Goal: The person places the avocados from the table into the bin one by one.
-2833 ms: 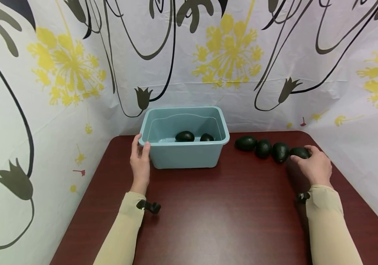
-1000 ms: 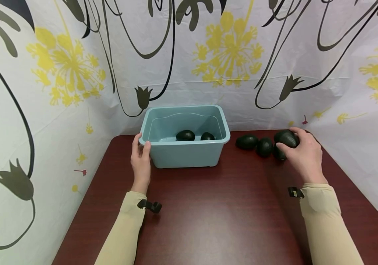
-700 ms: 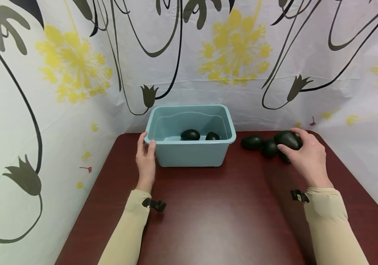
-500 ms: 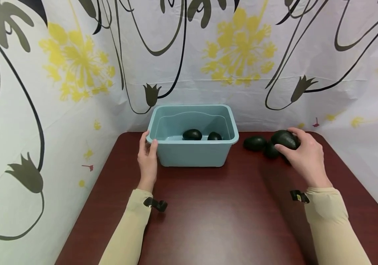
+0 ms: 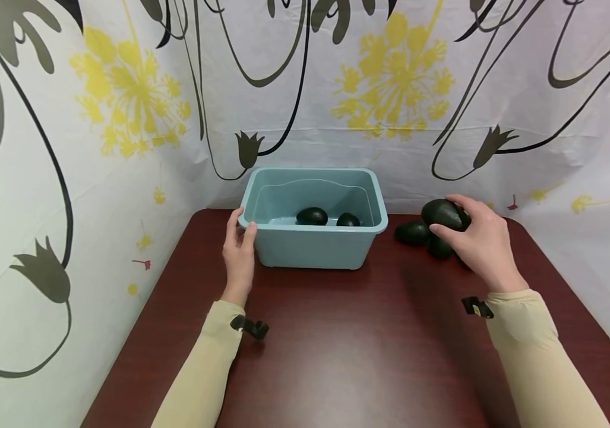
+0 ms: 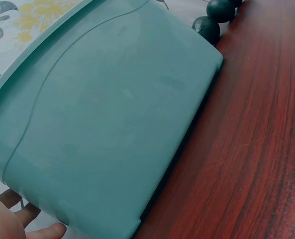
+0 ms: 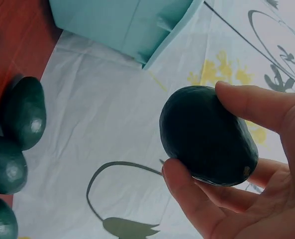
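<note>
My right hand (image 5: pixel 483 244) holds a dark green avocado (image 5: pixel 443 214) between thumb and fingertips, raised above the other avocados at the table's back right. The right wrist view shows this avocado (image 7: pixel 204 134) whole, gripped from the side. My left hand (image 5: pixel 238 258) holds the light blue plastic bin (image 5: pixel 310 249) at its front left corner, thumb in front and fingers along the side. Inside the bin lie an avocado (image 5: pixel 312 216) on its side and another avocado (image 5: pixel 348 220), partly hidden by the front rim.
Right of the bin, an avocado (image 5: pixel 411 233) and a second avocado (image 5: pixel 439 246) lie in a row on the dark red table (image 5: pixel 347 333); a third is mostly hidden behind my right hand. A patterned fabric sheet (image 5: pixel 326 142) hangs close behind the table.
My right hand has picked up the avocado at the row's right end, lifted it and carried it leftward over the others. My left hand keeps its place at the bin.
</note>
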Demonstrator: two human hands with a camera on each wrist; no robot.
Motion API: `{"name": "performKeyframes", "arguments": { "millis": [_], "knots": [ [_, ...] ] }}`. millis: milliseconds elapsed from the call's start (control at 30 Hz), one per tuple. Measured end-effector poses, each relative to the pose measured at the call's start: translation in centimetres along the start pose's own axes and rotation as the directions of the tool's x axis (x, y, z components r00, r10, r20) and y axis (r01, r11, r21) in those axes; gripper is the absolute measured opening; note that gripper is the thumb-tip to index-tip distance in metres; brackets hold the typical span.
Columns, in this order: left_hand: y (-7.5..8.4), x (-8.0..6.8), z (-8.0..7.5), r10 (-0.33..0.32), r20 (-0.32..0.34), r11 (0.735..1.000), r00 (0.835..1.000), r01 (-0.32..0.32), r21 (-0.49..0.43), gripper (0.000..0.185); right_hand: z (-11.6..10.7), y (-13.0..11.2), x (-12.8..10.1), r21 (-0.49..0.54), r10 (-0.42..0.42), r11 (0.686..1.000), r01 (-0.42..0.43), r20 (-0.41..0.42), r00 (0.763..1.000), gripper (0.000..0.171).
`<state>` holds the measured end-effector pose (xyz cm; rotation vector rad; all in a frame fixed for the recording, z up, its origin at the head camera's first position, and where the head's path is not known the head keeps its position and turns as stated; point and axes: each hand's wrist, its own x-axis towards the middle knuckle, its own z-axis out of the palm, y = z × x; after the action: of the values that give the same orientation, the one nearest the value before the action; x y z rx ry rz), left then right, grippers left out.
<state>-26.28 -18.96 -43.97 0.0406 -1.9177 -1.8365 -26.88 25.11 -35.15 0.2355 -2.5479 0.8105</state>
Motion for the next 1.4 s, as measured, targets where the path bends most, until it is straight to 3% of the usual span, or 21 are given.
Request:
{"name": "performKeyframes", "arguments": {
  "millis": [333, 833, 1133, 1400],
  "knots": [
    [0.3, 0.0, -0.1, -0.007, 0.007, 1.000, 1.000, 0.007, 0.008, 0.052, -0.1, -1.8, 1.2, 0.010, -0.063, 0.998, 0.062, 0.054, 0.997, 0.064],
    [0.1, 0.2, 0.0, -0.012, 0.019, 1.000, 1.000, 0.013, -0.027, 0.053, 0.2, -6.9, 4.3, 0.005, -0.221, 0.975, 0.221, 0.073, 0.973, 0.060],
    [-0.1, 0.2, -0.1, -0.017, 0.034, 0.997, 0.999, 0.020, -0.074, 0.054, 0.7, -8.7, 5.9, 0.030, -0.214, 0.977, 0.212, 0.136, 0.967, 0.065],
    [-0.1, 0.2, 0.0, -0.025, 0.038, 0.995, 0.999, 0.028, -0.091, 0.054, 1.8, -10.3, 7.9, 0.046, -0.258, 0.966, 0.254, 0.198, 0.946, 0.064]
  ]
}}
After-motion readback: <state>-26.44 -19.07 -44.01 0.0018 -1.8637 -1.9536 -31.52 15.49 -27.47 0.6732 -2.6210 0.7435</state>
